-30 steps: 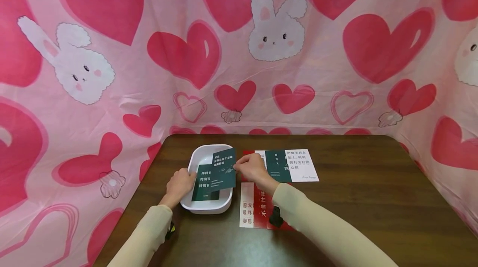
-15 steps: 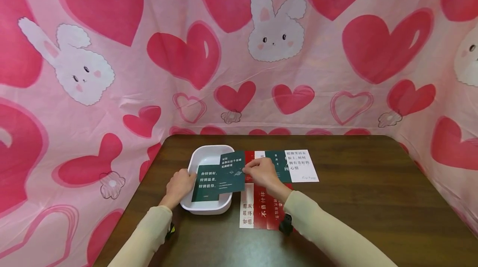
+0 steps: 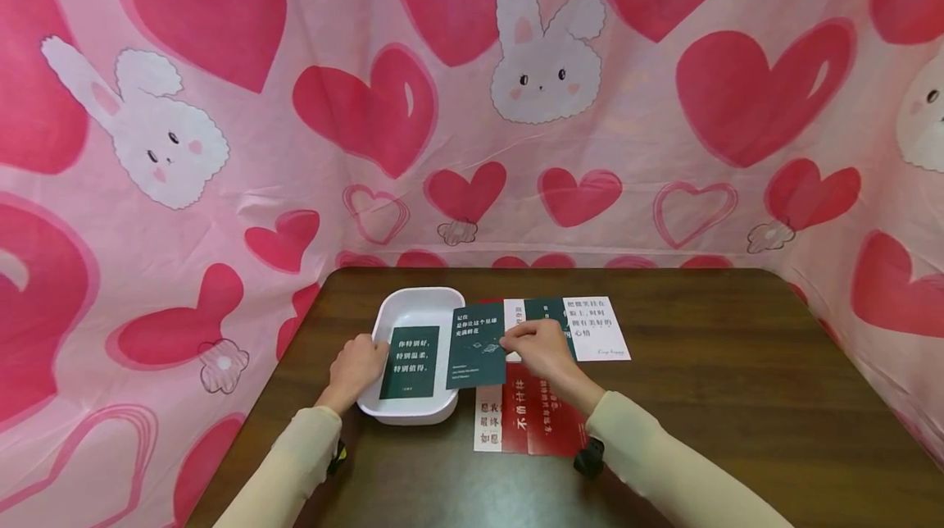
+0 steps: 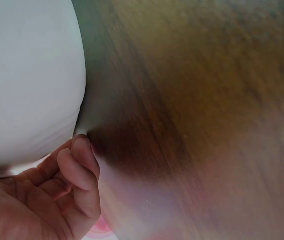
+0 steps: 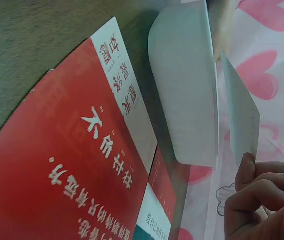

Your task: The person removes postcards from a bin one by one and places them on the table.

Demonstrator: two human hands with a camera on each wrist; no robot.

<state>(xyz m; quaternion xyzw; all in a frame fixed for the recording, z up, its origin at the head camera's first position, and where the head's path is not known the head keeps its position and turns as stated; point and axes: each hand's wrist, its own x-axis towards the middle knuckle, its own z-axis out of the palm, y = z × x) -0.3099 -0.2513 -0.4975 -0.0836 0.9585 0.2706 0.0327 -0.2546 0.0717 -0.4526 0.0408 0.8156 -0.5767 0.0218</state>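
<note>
My right hand (image 3: 544, 354) pinches the right edge of a dark green printed card (image 3: 475, 348), held above the right rim of a white plastic tray (image 3: 410, 311). Seen from the right wrist, the card's pale back (image 5: 241, 110) is lifted clear of the tray wall (image 5: 187, 90). A second green card (image 3: 410, 362) lies inside the tray, its white lettering facing up. At the tray's left side, my left hand (image 3: 357, 368) grips the rim. In the left wrist view its curled fingers (image 4: 84, 170) are against the tray's outer wall; the thumb is hidden there.
Right of the tray, overlapping cards lie in two rows on the brown wooden table (image 3: 708, 397). The far row ends in a white card (image 3: 593, 331); the near row has a white card (image 3: 487, 430) and red ones (image 3: 542, 413). A pink heart-patterned cloth (image 3: 649, 134) hangs behind.
My right hand has carried the green card rightward, from over the tray to its right rim, uncovering the green card inside. My left hand has stayed at the tray.
</note>
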